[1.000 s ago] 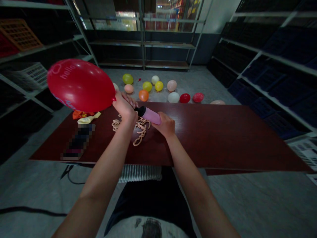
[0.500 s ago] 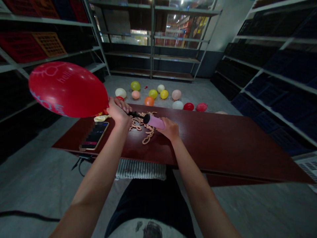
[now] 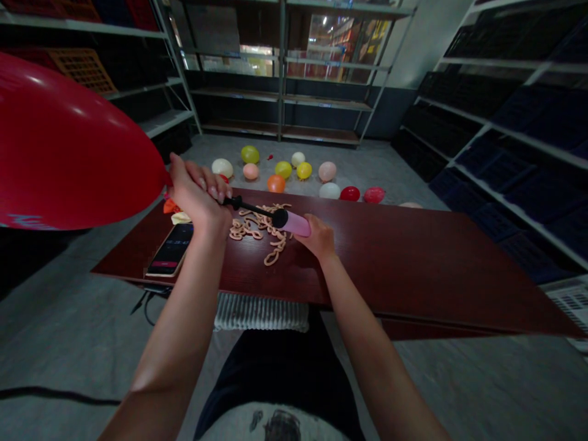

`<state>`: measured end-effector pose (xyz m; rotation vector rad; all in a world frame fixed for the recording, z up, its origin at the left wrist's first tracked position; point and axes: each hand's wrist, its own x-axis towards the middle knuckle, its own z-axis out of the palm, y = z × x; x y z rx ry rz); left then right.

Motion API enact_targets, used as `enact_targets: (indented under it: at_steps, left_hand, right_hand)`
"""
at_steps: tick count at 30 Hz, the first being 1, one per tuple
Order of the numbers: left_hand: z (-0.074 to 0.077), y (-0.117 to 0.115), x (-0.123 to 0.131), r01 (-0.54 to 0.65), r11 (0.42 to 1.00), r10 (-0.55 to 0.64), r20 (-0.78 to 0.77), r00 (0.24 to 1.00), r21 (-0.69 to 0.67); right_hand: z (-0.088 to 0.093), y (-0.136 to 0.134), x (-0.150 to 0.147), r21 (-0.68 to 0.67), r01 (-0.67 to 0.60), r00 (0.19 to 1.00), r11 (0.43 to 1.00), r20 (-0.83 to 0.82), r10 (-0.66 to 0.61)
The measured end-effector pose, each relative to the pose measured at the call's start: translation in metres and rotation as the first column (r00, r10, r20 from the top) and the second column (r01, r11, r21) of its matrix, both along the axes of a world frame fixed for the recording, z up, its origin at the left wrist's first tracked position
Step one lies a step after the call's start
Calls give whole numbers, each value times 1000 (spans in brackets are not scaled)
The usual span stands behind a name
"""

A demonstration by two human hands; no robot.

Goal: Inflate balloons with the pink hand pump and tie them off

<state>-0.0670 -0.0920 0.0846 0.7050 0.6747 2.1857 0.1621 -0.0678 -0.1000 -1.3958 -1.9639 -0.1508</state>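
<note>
Left hand [image 3: 197,196] clenched round neck of glossy red latex balloon [image 3: 59,144], apparently pinching it onto thin black pump nozzle [image 3: 248,206] to seal it; balloon hangs in air past desk's left edge. Right hand [image 3: 319,237] grasps smooth pink plastic pump barrel [image 3: 294,223] mid-desk, just beyond tangle of peach twisted-balloon links [image 3: 243,228]. Lit smartphone [image 3: 169,250] lies near front-left corner of polished dark-red desk [image 3: 390,269].
</note>
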Motion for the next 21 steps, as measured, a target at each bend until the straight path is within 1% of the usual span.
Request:
enact_targets:
  at_steps: [5, 8, 11, 15, 18, 21]
  left_hand:
    - [-1, 27, 15, -29, 999, 28, -48, 998, -21]
    - [-4, 42, 34, -14, 999, 11, -65, 998, -51]
    - [-17, 53, 62, -11, 998, 9, -34, 999, -68]
    - [-41, 62, 94, 51, 992, -55, -34, 998, -114]
    - [-52, 64, 101, 74, 988, -78, -27, 997, -136]
    - [-54, 62, 94, 85, 981, -85, 11, 996, -172]
  right_hand:
    - [-2, 4, 3, -6, 38, 999, 999, -20, -38]
    - [-1, 5, 2, -28, 65, 997, 997, -32, -66]
    - [1, 5, 1, -44, 113, 993, 993, -38, -114]
    - [1, 6, 3, -56, 153, 988, 987, -18, -154]
    - [0, 7, 4, -62, 156, 988, 986, -4, -157]
    - [0, 8, 4, -70, 136, 991, 988, 8, -136]
